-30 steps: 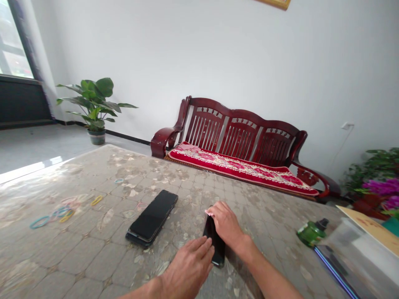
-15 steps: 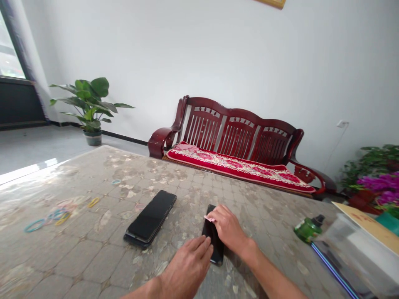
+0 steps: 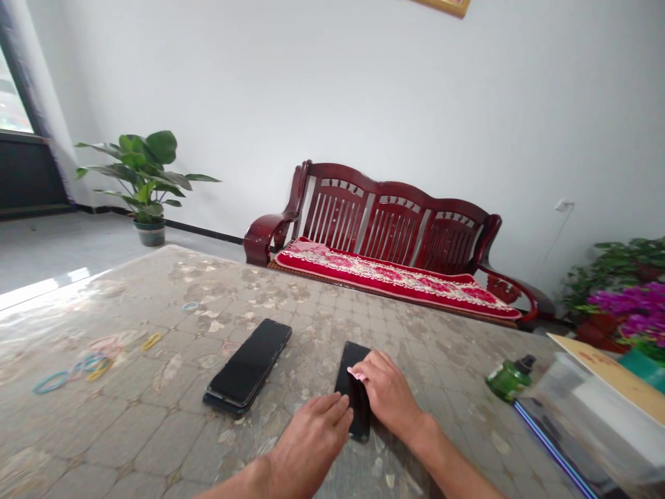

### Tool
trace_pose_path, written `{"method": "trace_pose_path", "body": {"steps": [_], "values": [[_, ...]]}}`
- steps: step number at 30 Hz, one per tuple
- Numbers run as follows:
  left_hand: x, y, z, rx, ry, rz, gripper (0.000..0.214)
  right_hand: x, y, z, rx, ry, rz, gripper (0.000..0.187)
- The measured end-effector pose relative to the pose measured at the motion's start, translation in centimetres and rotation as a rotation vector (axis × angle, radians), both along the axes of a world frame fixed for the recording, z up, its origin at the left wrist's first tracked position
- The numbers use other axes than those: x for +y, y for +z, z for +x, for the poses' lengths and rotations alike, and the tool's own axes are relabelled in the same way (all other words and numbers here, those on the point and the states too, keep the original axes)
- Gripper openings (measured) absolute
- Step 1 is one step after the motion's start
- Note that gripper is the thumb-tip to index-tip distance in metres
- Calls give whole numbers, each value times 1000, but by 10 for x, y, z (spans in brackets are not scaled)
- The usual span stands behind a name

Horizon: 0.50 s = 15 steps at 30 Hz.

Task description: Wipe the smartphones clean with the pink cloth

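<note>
A black smartphone (image 3: 358,416) lies face up on the table in front of me. My left hand (image 3: 319,430) holds it by its left edge, fingers together and tips over the glass. Bunched in my right hand (image 3: 387,388) is a small pink cloth (image 3: 357,374), pressed on the screen's upper half; most of the cloth is hidden by my fingers. To the left, a stack of dark phones (image 3: 249,364) lies apart from both hands, the top one with its black screen up.
Coloured rubber bands (image 3: 86,364) are scattered at left. A green spray bottle (image 3: 510,378) stands at right, beside a phone with a blue edge (image 3: 555,447) and a clear plastic box (image 3: 597,416). Beyond the patterned table (image 3: 156,430) is a wooden bench (image 3: 389,229).
My right hand and the pink cloth have slid a little down the phone's screen. My left hand stays at its edge. The whole view has shifted slightly.
</note>
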State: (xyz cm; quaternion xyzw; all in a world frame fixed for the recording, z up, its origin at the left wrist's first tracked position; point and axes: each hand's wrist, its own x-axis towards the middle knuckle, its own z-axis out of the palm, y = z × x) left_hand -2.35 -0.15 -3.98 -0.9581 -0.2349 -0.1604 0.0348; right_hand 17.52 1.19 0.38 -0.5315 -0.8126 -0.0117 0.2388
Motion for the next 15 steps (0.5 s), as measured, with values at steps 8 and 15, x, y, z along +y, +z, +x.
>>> {"method": "trace_pose_path", "body": {"steps": [8,15], "values": [[2,-3,-3,8,3,-16,28,38,5,7,59,-168,5,28],[2,7,0,8,15,-63,19,0,0,-7,6,-9,-13,24]]}}
